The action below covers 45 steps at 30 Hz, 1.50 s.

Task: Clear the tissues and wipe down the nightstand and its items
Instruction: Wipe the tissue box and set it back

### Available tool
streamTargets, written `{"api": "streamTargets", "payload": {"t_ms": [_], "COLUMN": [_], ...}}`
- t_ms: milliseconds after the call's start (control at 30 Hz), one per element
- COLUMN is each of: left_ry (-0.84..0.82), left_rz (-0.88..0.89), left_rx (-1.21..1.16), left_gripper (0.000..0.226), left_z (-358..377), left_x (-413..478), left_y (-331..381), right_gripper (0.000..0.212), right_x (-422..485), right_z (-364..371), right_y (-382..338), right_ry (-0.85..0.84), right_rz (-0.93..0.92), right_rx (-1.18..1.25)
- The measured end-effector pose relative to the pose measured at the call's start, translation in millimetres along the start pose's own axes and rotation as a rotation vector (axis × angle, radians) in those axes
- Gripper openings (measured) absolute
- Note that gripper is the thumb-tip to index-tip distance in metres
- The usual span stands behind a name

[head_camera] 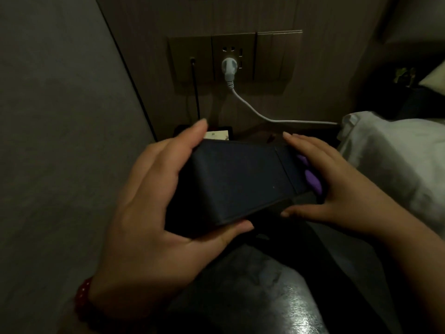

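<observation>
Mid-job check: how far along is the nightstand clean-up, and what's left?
Done: no loose tissues show, though the nightstand is mostly hidden. In hand: the left hand and right hand hold the dark box, the right pressing a purple cloth against its end, so item wiping is under way. Left: likely the nightstand top and the pale card on it.

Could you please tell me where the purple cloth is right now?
In the head view, right of centre, the purple cloth sits between the right hand and the right end of the dark rectangular box.
</observation>
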<state>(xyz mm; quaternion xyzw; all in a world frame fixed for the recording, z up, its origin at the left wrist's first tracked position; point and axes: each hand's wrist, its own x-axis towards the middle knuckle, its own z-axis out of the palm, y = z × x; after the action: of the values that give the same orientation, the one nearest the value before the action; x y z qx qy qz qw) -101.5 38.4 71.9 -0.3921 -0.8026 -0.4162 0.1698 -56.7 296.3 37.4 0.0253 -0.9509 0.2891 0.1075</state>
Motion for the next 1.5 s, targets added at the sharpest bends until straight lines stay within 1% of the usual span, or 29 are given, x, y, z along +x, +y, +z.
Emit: {"api": "streamTargets", "payload": {"t_ms": [67, 133, 200, 300, 367, 467, 500, 600, 667, 767, 867, 1033, 1167, 1267, 1300, 1367, 1400, 1467, 1500], "left_ry": [-0.052, -0.079, -0.092, -0.126, -0.141, -0.124, -0.130, -0.218, -0.251, -0.221, -0.187, -0.121, -0.097, -0.080, -0.062, -0.024, -0.021, -0.010, 0.001], "left_rz": [0.060, 0.068, 0.050, 0.047, 0.039, -0.003, -0.021, -0.038, -0.058, -0.117, -0.103, -0.085, -0.067, -0.085, -0.091, -0.110, -0.121, -0.142, -0.148], "left_rx": [0.053, 0.061, 0.053, 0.062, 0.179, 0.537, 0.612, 0.692, 0.702, 0.678, 0.665, 0.526, 0.508, 0.513, 0.495, 0.458, 0.452, 0.431, 0.396], "left_gripper": [0.091, 0.092, 0.093, 0.094, 0.092, 0.092, 0.094, 0.101, 0.107, 0.110, 0.112, 0.107, 0.102, 0.091, 0.087, 0.086, 0.088, 0.088, 0.086], "left_z": [2.2, 5.1, 7.6, 7.3, 4.5, 3.0, 5.4, 24.1, 37.2, 47.0, 50.1, 46.9, 40.9, 40.0, 40.6, 42.2, 43.0, 43.4, 43.4], "left_x": [-0.8, -2.0, -1.3, 4.5, 9.0, 12.9, 13.3, 10.6, 8.3, 8.7, 11.7, 14.2, 14.4, 14.0, 12.5, 10.6, 10.0, 9.5, 9.8], "left_y": [1.1, 1.1, 1.8, 0.2, -0.9, 4.2, 8.7, 20.9, 23.7, 23.5, 20.9, 18.4, 20.2, 18.1, 17.6, 17.6, 17.9, 19.9, 21.2], "right_gripper": [0.105, 0.092, 0.079, 0.078, 0.076, 0.078, 0.079, 0.083, 0.084, 0.075, 0.070, 0.065, 0.069, 0.074, 0.071, 0.052, 0.041, 0.027, 0.024], "right_x": [-0.3, -1.8, -4.2, -7.7, -9.2, -9.9, -9.4, -7.0, -5.6, -6.0, -7.3, -11.9, -13.8, -12.4, -12.1, -11.2, -11.2, -8.7, -7.8], "right_z": [1.7, 0.8, -1.8, -5.6, -6.8, -5.5, -3.7, 4.4, 10.0, 14.3, 11.4, -8.4, -18.4, -14.7, -13.6, -14.2, -15.8, -18.4, -17.4], "right_y": [5.3, 11.7, 14.8, 14.0, 9.1, -4.9, -11.1, -32.6, -48.7, -69.8, -77.6, -83.4, -85.3, -83.6, -84.3, -81.2, -75.7, -60.2, -53.7], "right_ry": [-0.036, -0.033, -0.010, 0.059, 0.143, 0.258, 0.279, 0.301, 0.295, 0.289, 0.294, 0.317, 0.303, 0.285, 0.306, 0.438, 0.527, 0.681, 0.720], "right_rz": [0.044, 0.044, 0.023, 0.045, 0.078, 0.124, 0.119, 0.103, 0.073, 0.000, -0.022, -0.085, -0.135, -0.186, -0.205, -0.234, -0.213, -0.091, -0.013], "right_rx": [0.019, 0.021, -0.009, -0.039, -0.062, -0.194, -0.251, -0.388, -0.463, -0.516, -0.552, -0.613, -0.560, -0.442, -0.375, -0.215, -0.121, 0.137, 0.267]}}
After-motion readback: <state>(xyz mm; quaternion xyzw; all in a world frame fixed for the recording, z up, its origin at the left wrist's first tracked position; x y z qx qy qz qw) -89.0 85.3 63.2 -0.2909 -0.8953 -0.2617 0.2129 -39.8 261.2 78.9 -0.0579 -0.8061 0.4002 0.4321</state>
